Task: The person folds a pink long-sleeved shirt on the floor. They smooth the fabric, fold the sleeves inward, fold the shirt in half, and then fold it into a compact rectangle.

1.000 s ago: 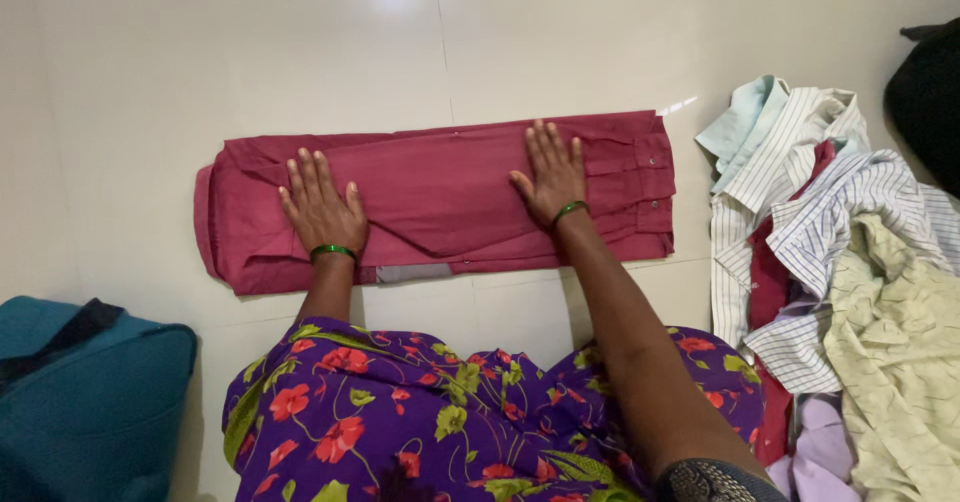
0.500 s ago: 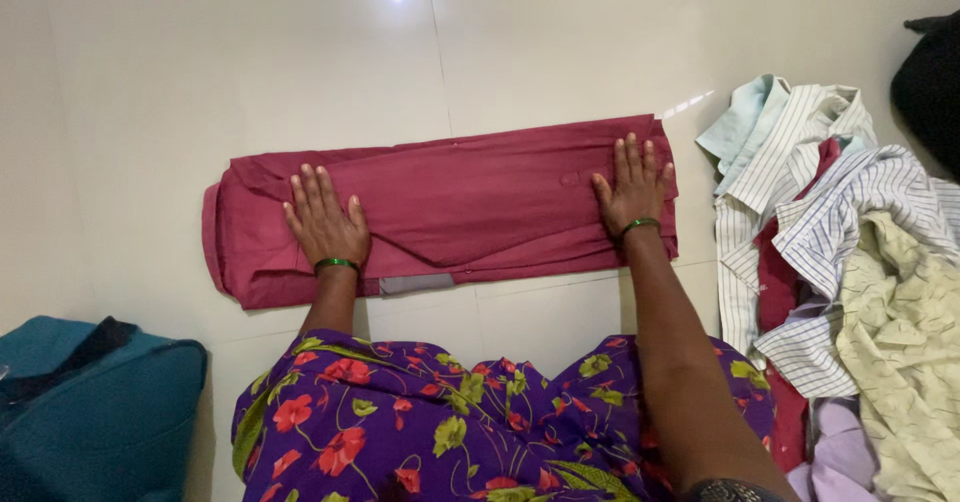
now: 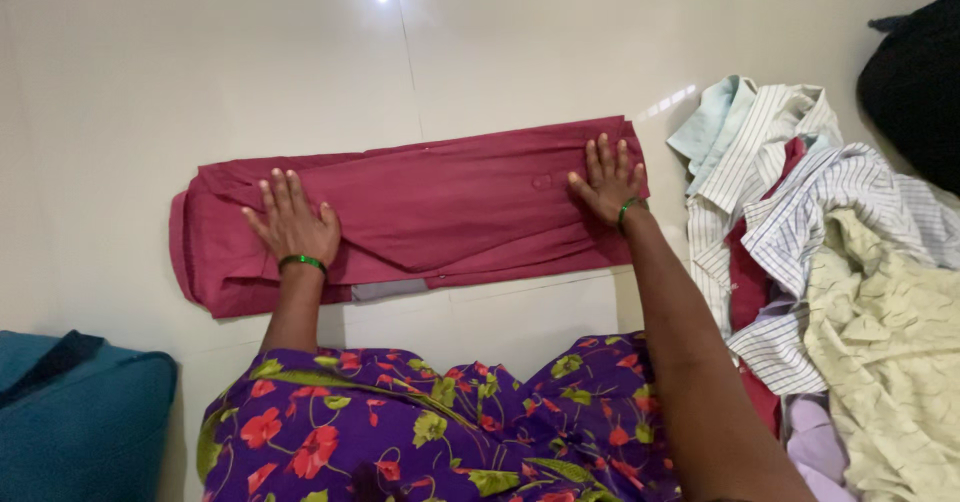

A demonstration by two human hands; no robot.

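A view from above of a person seated on a pale tiled floor (image 3: 480, 62), looking down at their own arms and lap. A maroon garment (image 3: 440, 207), folded into a long narrow band, lies flat on the floor directly in front of them, running left to right.

The left hand (image 3: 292, 224) rests palm down on the garment near its left end, fingers spread and flat, gripping nothing. The right hand (image 3: 610, 180) lies the same way near the right end, fingers splayed, also grasping nothing. Set well apart like this, the two hands seem to pin the cloth flat and keep its folds pressed. Each wrist wears a green bangle (image 3: 302, 261).

The person's lap, in purple floral fabric (image 3: 420, 432), fills the lower middle. To the right, just beside the garment's end, sits a loose heap of clothes (image 3: 800, 252): striped shirts, a pale yellow piece, something red. A teal bag (image 3: 75, 427) sits at lower left, and a dark object (image 3: 915, 87) at upper right.
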